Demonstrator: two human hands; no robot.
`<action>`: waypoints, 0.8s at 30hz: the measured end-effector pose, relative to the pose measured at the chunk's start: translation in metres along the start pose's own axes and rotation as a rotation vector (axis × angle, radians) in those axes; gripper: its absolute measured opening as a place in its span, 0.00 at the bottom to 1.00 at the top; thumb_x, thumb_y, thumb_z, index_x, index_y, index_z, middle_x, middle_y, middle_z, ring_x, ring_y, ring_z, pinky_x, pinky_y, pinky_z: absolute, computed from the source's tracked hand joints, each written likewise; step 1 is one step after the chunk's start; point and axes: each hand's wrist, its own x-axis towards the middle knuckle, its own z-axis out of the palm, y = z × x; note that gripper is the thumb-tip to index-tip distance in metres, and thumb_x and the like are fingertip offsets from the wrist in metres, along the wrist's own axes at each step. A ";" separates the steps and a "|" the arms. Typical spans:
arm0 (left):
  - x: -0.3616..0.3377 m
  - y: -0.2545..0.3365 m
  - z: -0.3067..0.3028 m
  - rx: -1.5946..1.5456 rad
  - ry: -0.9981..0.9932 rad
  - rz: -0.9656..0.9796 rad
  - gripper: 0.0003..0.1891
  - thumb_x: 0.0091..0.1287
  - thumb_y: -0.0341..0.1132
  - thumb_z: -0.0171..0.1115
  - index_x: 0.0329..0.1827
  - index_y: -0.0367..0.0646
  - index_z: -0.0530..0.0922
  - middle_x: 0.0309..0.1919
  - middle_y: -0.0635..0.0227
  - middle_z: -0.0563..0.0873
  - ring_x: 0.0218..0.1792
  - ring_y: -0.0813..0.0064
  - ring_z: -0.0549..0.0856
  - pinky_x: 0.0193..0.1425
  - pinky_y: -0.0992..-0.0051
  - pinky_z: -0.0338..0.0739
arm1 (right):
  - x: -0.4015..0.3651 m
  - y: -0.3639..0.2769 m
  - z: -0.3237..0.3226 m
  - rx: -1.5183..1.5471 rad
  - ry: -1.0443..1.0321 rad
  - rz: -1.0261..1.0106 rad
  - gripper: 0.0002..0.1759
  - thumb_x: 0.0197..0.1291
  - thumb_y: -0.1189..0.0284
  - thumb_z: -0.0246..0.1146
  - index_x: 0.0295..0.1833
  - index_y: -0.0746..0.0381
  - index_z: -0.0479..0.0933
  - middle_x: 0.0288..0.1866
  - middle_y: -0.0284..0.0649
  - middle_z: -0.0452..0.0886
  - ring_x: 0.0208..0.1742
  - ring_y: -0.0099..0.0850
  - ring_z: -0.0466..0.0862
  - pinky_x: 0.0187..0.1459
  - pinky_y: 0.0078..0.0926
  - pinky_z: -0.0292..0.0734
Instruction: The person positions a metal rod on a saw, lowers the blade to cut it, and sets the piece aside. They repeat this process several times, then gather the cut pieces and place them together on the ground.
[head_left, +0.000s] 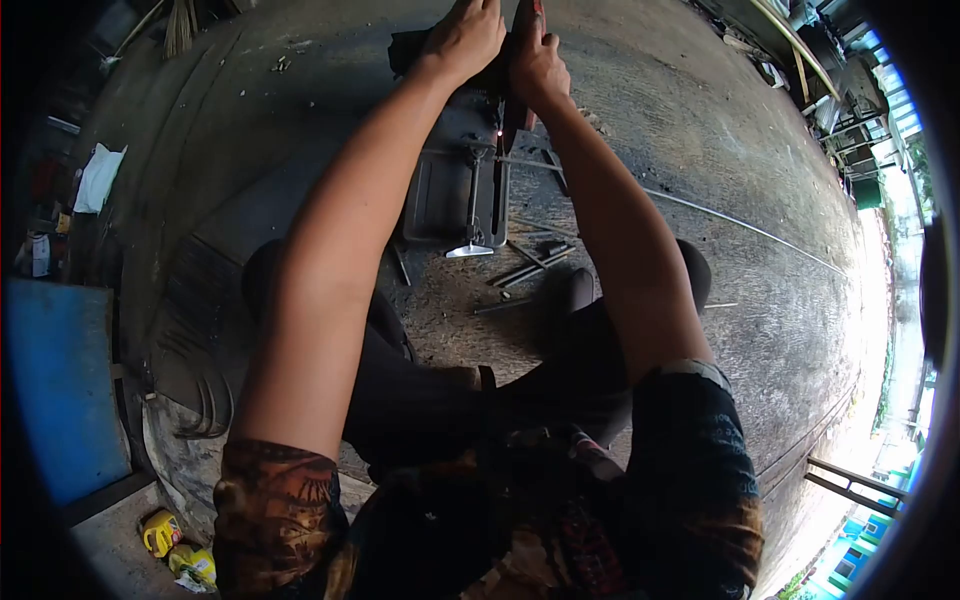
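In front of me, at the top of the head view, stands a cut-off saw (428, 205) with a dark metal base. My right hand (541, 72) is closed around its upper part, next to a red piece. Alongside, my left hand (468, 42) grips the dark upper body; its fingertips run up to the frame's edge. A small bright glow shows at the blade, below my hands. A long thin metal rod (715, 210) reaches from the saw's clamp out to the right. The clamp's screw ends in a pale crank handle (469, 251) toward me.
Several short cut metal pieces (535, 266) lie on the floor between the saw and my feet. A blue panel (65, 385) stands at the left, with a yellow container (160, 533) below. Clutter lines the right wall. A white sheet (100, 178) lies at far left.
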 end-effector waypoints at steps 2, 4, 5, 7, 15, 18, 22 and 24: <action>0.007 0.000 0.014 -0.023 0.143 -0.049 0.20 0.66 0.35 0.52 0.55 0.30 0.80 0.62 0.41 0.76 0.68 0.44 0.69 0.75 0.53 0.60 | 0.010 0.004 0.003 -0.012 -0.001 -0.001 0.48 0.67 0.59 0.54 0.80 0.38 0.26 0.66 0.70 0.65 0.52 0.67 0.80 0.50 0.60 0.77; 0.015 0.003 0.033 -0.112 0.198 -0.083 0.20 0.67 0.34 0.52 0.54 0.29 0.80 0.63 0.41 0.75 0.68 0.44 0.69 0.75 0.53 0.60 | 0.014 0.001 0.002 -0.011 0.002 0.008 0.48 0.68 0.60 0.53 0.80 0.39 0.27 0.66 0.71 0.65 0.52 0.66 0.80 0.50 0.59 0.77; 0.019 0.004 0.041 -0.202 0.250 -0.122 0.19 0.67 0.34 0.52 0.54 0.28 0.80 0.63 0.41 0.74 0.68 0.44 0.68 0.75 0.54 0.60 | 0.016 0.000 0.000 -0.012 0.001 0.013 0.47 0.68 0.61 0.53 0.80 0.39 0.27 0.66 0.71 0.65 0.52 0.66 0.80 0.50 0.58 0.77; 0.025 -0.003 0.036 -0.271 0.200 -0.133 0.19 0.68 0.34 0.52 0.55 0.28 0.79 0.63 0.40 0.74 0.68 0.45 0.69 0.74 0.55 0.62 | 0.023 0.006 0.004 -0.029 0.021 -0.015 0.47 0.68 0.62 0.53 0.80 0.40 0.27 0.66 0.71 0.65 0.53 0.66 0.80 0.50 0.57 0.78; 0.045 -0.005 0.068 -0.771 0.336 -0.340 0.23 0.71 0.35 0.52 0.64 0.26 0.69 0.62 0.38 0.73 0.68 0.44 0.70 0.69 0.59 0.70 | 0.040 0.010 0.007 -0.078 0.004 -0.012 0.48 0.67 0.67 0.53 0.81 0.42 0.28 0.69 0.70 0.63 0.54 0.63 0.80 0.51 0.54 0.79; 0.038 -0.005 0.048 -1.043 0.211 -0.439 0.25 0.72 0.38 0.52 0.67 0.29 0.67 0.67 0.39 0.69 0.70 0.43 0.66 0.72 0.58 0.66 | 0.036 0.014 0.009 -0.097 -0.011 -0.008 0.48 0.67 0.68 0.54 0.81 0.43 0.27 0.69 0.69 0.63 0.55 0.63 0.80 0.51 0.54 0.79; 0.012 0.002 0.031 -1.101 0.238 -0.450 0.29 0.73 0.39 0.54 0.72 0.32 0.61 0.74 0.44 0.58 0.73 0.45 0.62 0.76 0.58 0.59 | 0.018 -0.003 -0.005 -0.037 0.034 0.004 0.46 0.65 0.64 0.56 0.80 0.43 0.35 0.67 0.65 0.66 0.55 0.62 0.79 0.52 0.56 0.77; -0.016 0.010 0.009 -1.140 0.489 -0.348 0.32 0.68 0.36 0.60 0.73 0.35 0.60 0.77 0.48 0.53 0.73 0.48 0.63 0.75 0.59 0.61 | 0.012 -0.005 -0.009 0.039 0.066 0.025 0.41 0.65 0.62 0.57 0.80 0.44 0.47 0.66 0.61 0.69 0.57 0.61 0.78 0.54 0.60 0.74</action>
